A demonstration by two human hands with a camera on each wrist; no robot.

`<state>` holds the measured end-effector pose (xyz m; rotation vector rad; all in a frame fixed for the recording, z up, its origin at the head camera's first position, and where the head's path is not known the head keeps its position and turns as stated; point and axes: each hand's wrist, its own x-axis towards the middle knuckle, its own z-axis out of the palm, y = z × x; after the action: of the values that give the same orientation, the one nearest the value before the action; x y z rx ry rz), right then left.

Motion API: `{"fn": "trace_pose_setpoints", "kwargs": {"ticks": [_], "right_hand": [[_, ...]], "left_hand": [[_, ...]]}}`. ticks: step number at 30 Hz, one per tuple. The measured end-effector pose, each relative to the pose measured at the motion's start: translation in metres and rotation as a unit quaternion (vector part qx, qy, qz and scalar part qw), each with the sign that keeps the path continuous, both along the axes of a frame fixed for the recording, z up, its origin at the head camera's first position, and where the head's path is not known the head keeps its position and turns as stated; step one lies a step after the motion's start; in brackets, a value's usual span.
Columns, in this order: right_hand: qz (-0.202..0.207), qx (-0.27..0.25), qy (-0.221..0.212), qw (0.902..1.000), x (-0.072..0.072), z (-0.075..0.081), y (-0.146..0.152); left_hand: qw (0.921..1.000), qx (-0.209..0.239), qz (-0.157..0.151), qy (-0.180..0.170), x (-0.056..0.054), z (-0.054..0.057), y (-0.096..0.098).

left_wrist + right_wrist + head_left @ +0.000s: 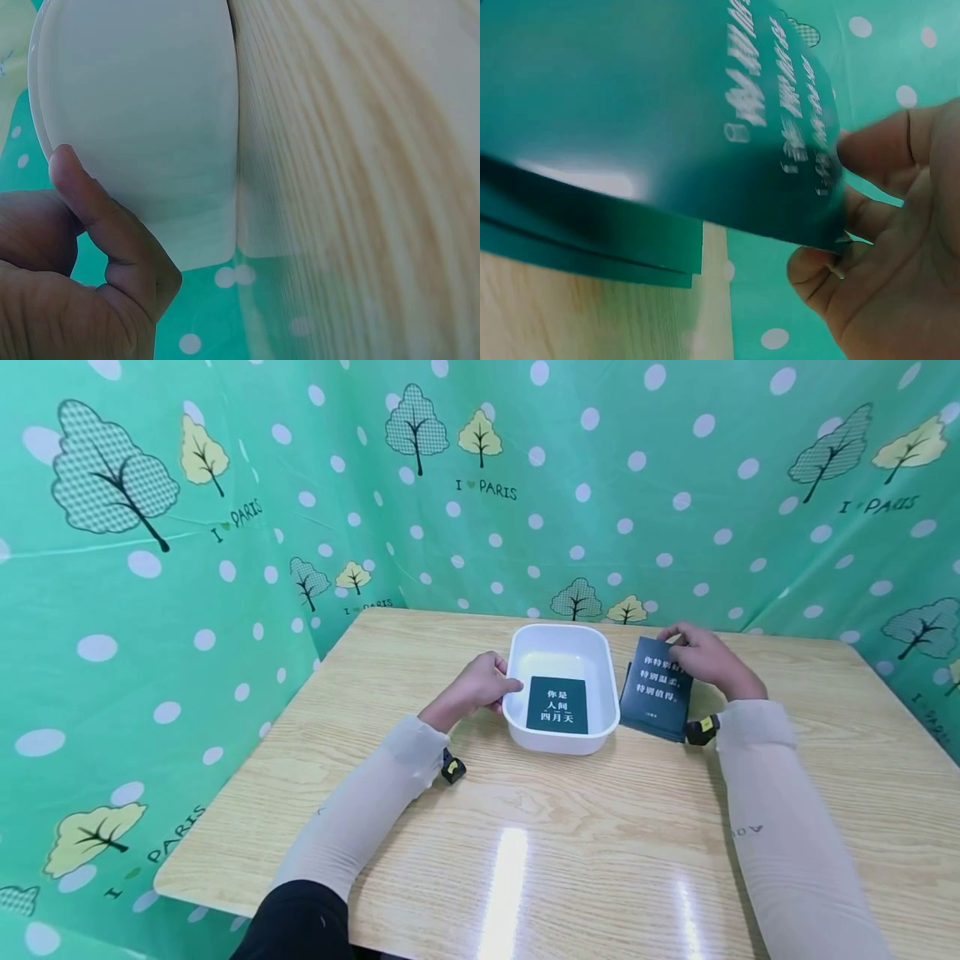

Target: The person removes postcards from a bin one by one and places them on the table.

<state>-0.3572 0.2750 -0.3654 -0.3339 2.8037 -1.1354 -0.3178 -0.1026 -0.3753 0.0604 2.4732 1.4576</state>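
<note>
A white plastic basin (562, 743) stands on the table, and one dark green notebook (557, 703) with white Chinese characters lies flat inside it. My left hand (480, 683) grips the basin's left side, thumb on the rim; the left wrist view shows this thumb (97, 202) against the outer wall (157, 112). To the basin's right, my right hand (708, 662) pinches the far right edge of another dark green notebook (652, 693) with white lettering. In the right wrist view this notebook's cover (660, 120) bends and tilts above more green notebooks (592, 247) on the table.
The light wooden table (600, 843) reflects overhead light near its front. A green curtain (570, 485) with white dots and printed trees hangs behind the table and along its left side. Dark wrist cameras (453, 767) sit on both wrists.
</note>
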Motion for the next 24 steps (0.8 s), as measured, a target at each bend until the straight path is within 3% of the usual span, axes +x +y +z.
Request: {"fn": "trace_pose_setpoints", "kwargs": {"ticks": [7, 24], "right_hand": [[0.046, 0.067, -0.018, 0.9965, -0.004, -0.005, -0.002], [0.038, 0.123, -0.050, 0.9904, -0.009, -0.018, -0.011]], "left_hand": [[1.0000, -0.003, 0.003, 0.004, 0.001, -0.001, 0.000], [0.9999, -0.002, -0.002, 0.011, -0.003, -0.005, -0.001]]}}
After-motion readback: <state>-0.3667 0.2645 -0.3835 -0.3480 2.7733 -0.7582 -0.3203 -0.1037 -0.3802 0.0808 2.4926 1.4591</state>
